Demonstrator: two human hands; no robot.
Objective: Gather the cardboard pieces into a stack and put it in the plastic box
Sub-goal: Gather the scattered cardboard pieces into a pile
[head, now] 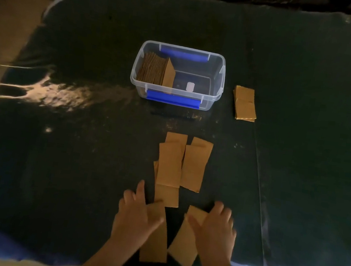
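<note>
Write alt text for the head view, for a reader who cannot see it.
Two hands, left hand and right hand, each press a cardboard piece on a dark table. More cardboard pieces lie beyond; the plastic box holds a stack.

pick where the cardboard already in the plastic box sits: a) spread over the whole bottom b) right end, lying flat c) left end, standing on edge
c: the cardboard pieces stand on edge, packed against the left end of the plastic box, whose right side is bare.
</note>
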